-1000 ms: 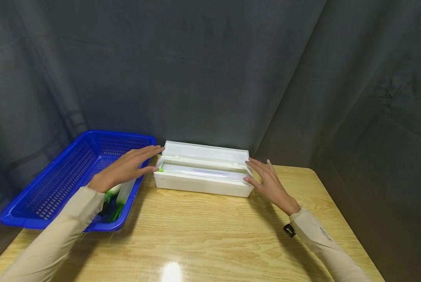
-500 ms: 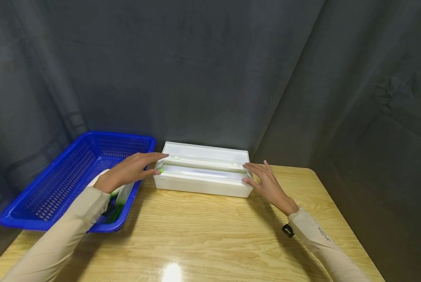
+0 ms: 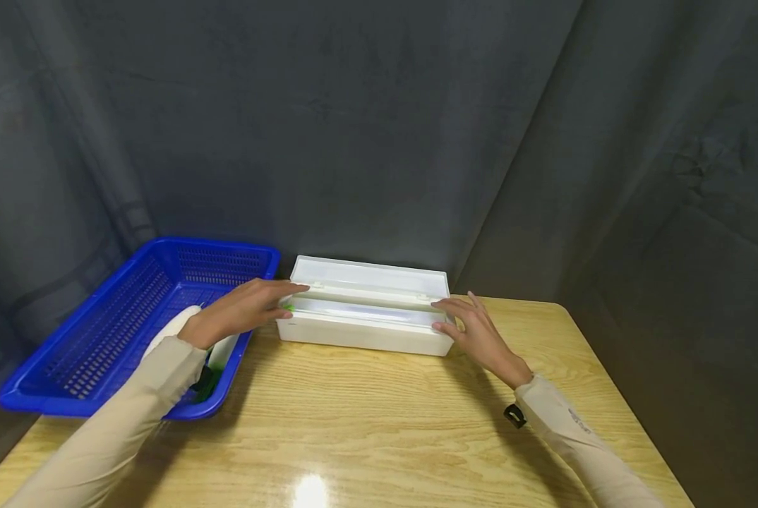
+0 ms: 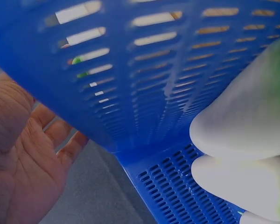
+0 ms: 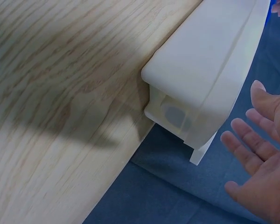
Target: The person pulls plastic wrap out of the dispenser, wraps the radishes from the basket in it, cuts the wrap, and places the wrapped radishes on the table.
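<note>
The right wrist view's top edge cuts off the white box (image 5: 200,51), and the sleeve lettering (image 3: 579,421) is unreadable.

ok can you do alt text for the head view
A person's left hand and right hand are at opposite ends of a long, open white box on a wooden table. A blue basket holding white and green items stands to the left of the box, and a dark grey curtain hangs behind.

one box (image 3: 363,335), one basket (image 3: 118,324), two hands (image 3: 242,310) (image 3: 480,342)
</note>
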The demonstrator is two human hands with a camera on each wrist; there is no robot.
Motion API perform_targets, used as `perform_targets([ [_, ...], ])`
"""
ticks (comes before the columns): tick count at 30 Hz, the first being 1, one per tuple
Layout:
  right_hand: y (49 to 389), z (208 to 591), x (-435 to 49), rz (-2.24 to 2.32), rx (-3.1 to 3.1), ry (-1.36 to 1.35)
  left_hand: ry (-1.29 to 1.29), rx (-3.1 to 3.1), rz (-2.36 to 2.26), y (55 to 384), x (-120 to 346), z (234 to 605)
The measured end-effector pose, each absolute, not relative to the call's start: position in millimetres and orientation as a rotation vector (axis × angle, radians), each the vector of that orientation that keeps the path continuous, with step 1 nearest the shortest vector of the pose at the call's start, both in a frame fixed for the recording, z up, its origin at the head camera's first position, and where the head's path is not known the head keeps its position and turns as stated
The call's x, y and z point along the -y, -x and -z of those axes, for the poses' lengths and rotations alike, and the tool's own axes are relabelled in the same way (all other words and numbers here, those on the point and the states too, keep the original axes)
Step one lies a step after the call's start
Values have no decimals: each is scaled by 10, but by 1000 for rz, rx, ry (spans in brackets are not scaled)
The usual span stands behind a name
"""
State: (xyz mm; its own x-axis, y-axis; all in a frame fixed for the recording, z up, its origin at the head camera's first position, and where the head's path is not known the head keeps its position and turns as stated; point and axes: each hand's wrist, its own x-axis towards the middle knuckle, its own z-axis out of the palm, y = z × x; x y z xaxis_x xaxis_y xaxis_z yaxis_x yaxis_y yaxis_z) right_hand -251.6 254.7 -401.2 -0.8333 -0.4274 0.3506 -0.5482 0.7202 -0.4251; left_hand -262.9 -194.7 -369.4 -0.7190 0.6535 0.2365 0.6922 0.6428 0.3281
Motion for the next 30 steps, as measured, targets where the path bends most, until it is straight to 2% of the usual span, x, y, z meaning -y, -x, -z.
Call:
perform_targets([
  [30,2523,4101,-2442,-790,2603,-934,1194,2719,525,2698,1805,3797],
])
